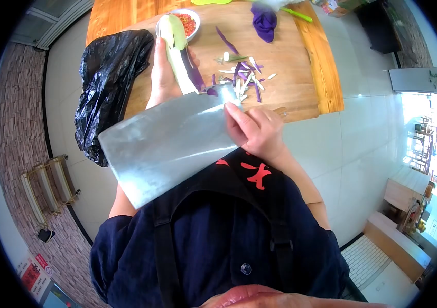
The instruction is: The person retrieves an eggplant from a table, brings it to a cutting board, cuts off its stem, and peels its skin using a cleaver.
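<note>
My left hand (163,72) is wrapped round a partly peeled eggplant (178,56), pale green-white with a strip of purple skin left along its right side. My right hand (259,128) grips a broad metal cleaver (172,141) near its right end; the handle is mostly hidden. The wide blade lies slanted over my left forearm, its upper edge at the eggplant's lower end. Purple and white peelings (244,79) are scattered on the wooden cutting board (290,77), right of the eggplant. A cut stem piece (233,57) lies among them.
Behind the eggplant stands a white bowl (193,24) of chopped red pieces. A black plastic bag (110,77) hangs over the board's left side. A purple cloth-like item (264,21) lies at the back right, beside a green handle (300,15). The wooden table (326,82) shows its right edge.
</note>
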Demonstrator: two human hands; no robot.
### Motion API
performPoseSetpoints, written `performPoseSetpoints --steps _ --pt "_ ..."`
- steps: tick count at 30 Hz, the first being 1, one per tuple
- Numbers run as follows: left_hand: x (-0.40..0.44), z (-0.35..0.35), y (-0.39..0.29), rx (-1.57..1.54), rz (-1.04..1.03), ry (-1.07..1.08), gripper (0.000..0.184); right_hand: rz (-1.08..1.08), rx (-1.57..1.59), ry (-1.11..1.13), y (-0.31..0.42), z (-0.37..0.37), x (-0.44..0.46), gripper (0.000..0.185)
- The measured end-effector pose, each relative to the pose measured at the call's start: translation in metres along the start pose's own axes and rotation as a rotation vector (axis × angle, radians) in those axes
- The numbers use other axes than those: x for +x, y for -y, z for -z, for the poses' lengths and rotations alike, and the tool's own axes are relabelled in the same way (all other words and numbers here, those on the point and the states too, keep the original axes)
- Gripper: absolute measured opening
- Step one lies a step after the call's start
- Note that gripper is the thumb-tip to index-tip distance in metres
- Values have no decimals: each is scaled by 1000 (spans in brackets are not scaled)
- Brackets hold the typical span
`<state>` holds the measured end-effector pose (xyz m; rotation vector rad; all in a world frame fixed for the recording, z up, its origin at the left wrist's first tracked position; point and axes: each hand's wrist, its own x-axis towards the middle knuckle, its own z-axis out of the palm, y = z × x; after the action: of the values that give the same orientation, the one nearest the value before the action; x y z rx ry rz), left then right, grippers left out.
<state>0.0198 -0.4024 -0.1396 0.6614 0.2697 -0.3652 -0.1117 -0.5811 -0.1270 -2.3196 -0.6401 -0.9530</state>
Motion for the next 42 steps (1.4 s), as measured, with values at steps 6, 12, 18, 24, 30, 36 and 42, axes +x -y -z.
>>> performPoseSetpoints --steps 6,12,18,24,30,36,42 --pt "-5 -4 -3 -1 20 13 54 0 -25 -42 -6 -7 -9 38" --pt "-8 -11 6 113 -50 -88 52 23 3 10 -5 -4 -5 34" --pt "-4 -3 6 198 -76 9 56 -8 -21 17 -6 -6 -10 38" --pt "-1 -13 7 153 -118 -60 53 2 -15 72 4 0 -7 40" --pt "-3 -6 6 206 -54 12 58 -91 55 43 0 -2 0 40" --pt "1 3 13 200 43 43 63 27 -21 1 -6 -9 -3 36" --pt "1 7 24 167 32 34 66 -33 -67 55 -23 -15 -8 36"
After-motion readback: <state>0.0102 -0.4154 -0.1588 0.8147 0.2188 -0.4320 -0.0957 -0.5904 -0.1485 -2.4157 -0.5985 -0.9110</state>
